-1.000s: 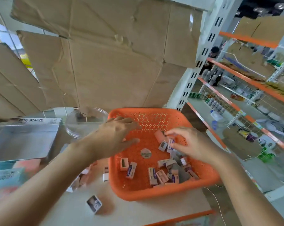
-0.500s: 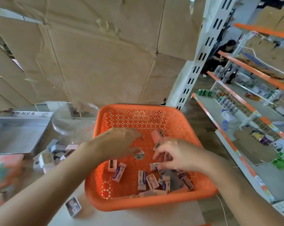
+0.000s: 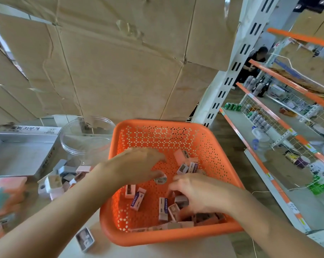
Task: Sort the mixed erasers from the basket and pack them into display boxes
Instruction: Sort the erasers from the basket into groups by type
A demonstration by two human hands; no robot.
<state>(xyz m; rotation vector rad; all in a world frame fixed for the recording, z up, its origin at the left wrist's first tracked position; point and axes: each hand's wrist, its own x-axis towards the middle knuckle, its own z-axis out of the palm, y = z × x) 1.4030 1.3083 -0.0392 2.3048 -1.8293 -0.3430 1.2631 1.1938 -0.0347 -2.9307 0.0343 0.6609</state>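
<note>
two hands [image 3: 137, 167] [image 3: 201, 194] in orange basket [image 3: 176, 237], erasers [image 3: 137, 201]

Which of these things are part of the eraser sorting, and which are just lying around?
Part of the job: orange basket, erasers in it, grey display box, loose pile beside that box, left hand and right hand over the basket.

Just lying about: clear plastic dish, cardboard sheets behind, store shelves on the right.
</note>
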